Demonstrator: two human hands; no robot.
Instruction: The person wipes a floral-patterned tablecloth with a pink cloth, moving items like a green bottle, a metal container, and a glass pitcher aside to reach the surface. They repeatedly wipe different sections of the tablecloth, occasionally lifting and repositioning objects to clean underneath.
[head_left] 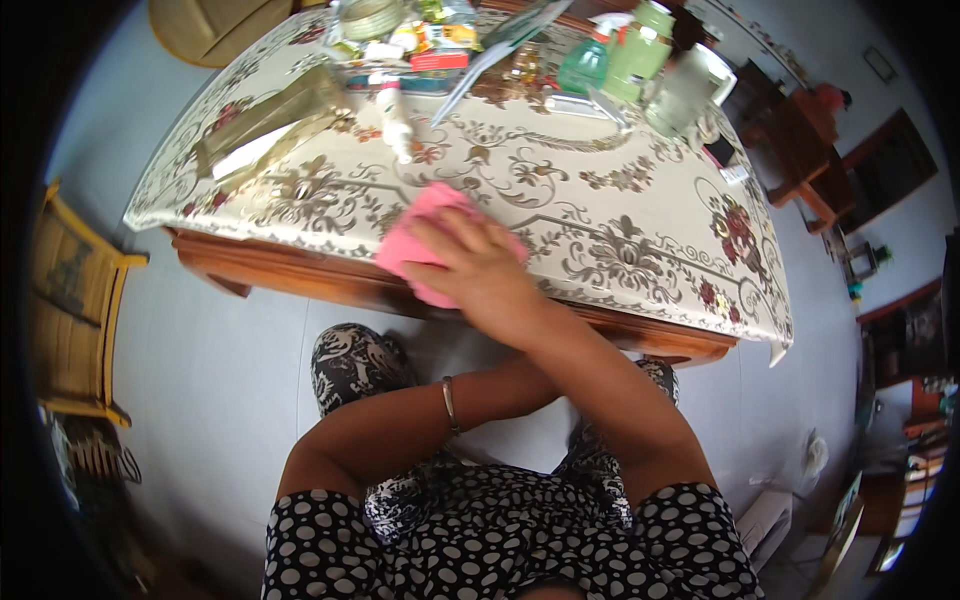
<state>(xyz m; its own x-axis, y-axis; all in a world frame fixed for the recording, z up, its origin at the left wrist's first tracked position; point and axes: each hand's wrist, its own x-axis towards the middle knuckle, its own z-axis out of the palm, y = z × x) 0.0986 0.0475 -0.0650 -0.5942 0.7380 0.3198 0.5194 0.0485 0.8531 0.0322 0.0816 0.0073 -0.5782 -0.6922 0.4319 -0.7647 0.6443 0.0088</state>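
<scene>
My right hand (468,262) is closed over a folded pink cloth (405,243), pressing it against the near edge of the table. The fingers lie across the cloth and look slightly blurred. Under the cloth is a cream tablecloth (620,200) with brown scrolls and dark red flowers. My left forearm (500,393), with a bracelet (449,405) at the wrist end, crosses beneath my right forearm. That right forearm hides my left hand and its fingers. A white tube (393,120) lies beyond the cloth, pointing toward it.
A flattened olive-coloured package (270,125) lies at the far left. A pile of packets (440,40) stands at the back. At the back right are a green spray bottle (585,65), a green flask (640,55) and a translucent pitcher (690,92). A wooden chair (85,300) stands left.
</scene>
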